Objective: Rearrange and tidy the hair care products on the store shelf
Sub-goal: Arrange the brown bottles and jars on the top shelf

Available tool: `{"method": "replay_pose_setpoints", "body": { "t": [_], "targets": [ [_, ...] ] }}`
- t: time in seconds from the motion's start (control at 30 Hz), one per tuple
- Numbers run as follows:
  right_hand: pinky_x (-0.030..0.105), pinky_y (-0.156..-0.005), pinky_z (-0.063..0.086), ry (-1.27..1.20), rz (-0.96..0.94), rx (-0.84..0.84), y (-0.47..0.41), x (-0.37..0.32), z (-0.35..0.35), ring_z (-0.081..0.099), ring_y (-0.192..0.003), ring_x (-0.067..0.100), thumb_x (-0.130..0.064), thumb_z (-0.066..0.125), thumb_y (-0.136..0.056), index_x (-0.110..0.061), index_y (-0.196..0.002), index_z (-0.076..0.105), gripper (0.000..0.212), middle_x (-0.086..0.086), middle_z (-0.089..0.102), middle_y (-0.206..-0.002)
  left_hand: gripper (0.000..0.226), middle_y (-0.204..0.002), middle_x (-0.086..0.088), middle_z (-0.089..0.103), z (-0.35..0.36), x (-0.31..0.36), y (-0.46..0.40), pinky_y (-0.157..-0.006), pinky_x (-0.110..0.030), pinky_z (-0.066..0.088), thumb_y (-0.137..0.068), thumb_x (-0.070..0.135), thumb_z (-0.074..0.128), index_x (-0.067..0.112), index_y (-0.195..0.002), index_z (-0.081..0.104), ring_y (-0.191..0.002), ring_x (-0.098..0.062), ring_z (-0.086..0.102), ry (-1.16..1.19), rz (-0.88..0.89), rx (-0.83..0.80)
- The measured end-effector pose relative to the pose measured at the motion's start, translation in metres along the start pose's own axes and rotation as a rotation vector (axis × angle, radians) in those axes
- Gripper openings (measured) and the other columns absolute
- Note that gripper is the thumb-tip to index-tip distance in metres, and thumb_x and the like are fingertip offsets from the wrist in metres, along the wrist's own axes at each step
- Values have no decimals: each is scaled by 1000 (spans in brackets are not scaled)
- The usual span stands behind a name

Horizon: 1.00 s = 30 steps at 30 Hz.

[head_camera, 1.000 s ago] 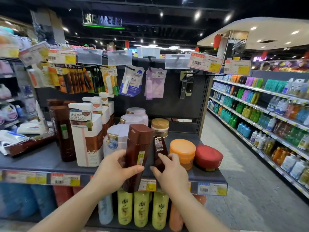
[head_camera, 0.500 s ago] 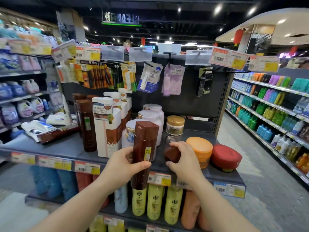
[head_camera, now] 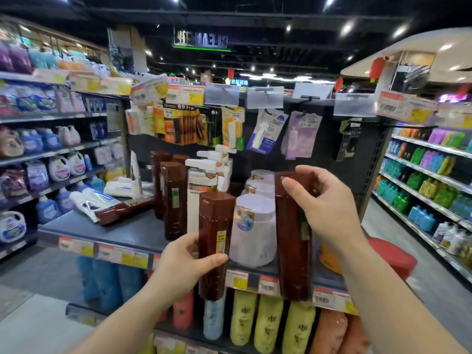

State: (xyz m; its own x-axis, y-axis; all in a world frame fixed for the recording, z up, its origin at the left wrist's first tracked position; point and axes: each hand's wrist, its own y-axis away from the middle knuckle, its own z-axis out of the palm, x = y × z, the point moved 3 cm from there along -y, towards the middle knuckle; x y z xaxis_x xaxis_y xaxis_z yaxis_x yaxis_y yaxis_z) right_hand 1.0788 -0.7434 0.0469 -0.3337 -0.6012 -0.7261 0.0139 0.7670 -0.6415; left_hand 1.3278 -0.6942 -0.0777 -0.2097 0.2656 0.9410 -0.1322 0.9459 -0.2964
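**Two brown bottles in hand, off the shelf front**

Since half a second ago, right hand [head_camera: 329, 213] has left the small dark bottle and now grips the upper part of a tall dark-brown plastic bottle [head_camera: 293, 241], lower right of centre; camera view has swung so the shelf sits further left.

Item 1. Left hand [head_camera: 184, 267]: fingers curled round the lower half of a second brown flat-capped plastic bottle with a yellow sticker [head_camera: 215, 241], thumb across its front. Bottle upright, held in front of the grey shelf [head_camera: 102, 232] edge, bottom centre of frame.

Item 2. Right hand: fingers closed over the cap and shoulder of the tall bottle, which hangs upright before the price strip.

Item 3. Matching upright brown bottles [head_camera: 175, 198] standing on the shelf, centre left, beside the white pump-top boxes [head_camera: 204, 182].

Item 4. White round tubs [head_camera: 255, 228] between the two held bottles, behind them.

Item 5. One brown bottle lying flat [head_camera: 125, 212], left of the standing row.

Step, as I judge it: gathering like bottles to regroup them. Next move likely calls for carrying both leftward to the standing brown row and setting them down upright, labels forward, without knocking the row over.
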Motion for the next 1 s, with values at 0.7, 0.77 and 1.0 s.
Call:
{"method": "replay_pose_setpoints", "body": {
  "t": [0.7, 0.77, 1.0],
  "targets": [
    [15, -83, 45, 171, 67, 9, -4, -97, 311, 58, -100, -1, -52, 72, -78, -34, -122, 56, 50, -20, 62, -108, 27, -87, 23, 73, -256, -49, -106, -67, -9, 50, -72, 22, 84, 36, -90, 70, -81, 5, 68, -107, 122, 15],
    [16, -85, 40, 206, 85, -8, -8, -90, 328, 56, -105, 3, -49, 71, -80, -30, -124, 55, 51, -15, 62, -113, 27, -87, 26, 72, -255, -58, -119, -66, -9, 49, -71, 25, 85, 37, -90, 69, -80, 7, 67, -134, 114, 21],
    [11, -85, 35, 118, 205, -57, -3, -60, 350, 48, -105, -10, -47, 70, -81, -36, -139, 36, 68, -29, 46, -113, 31, -88, 27, 71, -256, -83, -130, -70, -20, 51, -69, 38, 83, 37, -94, 67, -80, 7, 67, -178, 42, 60]
  ]
}}
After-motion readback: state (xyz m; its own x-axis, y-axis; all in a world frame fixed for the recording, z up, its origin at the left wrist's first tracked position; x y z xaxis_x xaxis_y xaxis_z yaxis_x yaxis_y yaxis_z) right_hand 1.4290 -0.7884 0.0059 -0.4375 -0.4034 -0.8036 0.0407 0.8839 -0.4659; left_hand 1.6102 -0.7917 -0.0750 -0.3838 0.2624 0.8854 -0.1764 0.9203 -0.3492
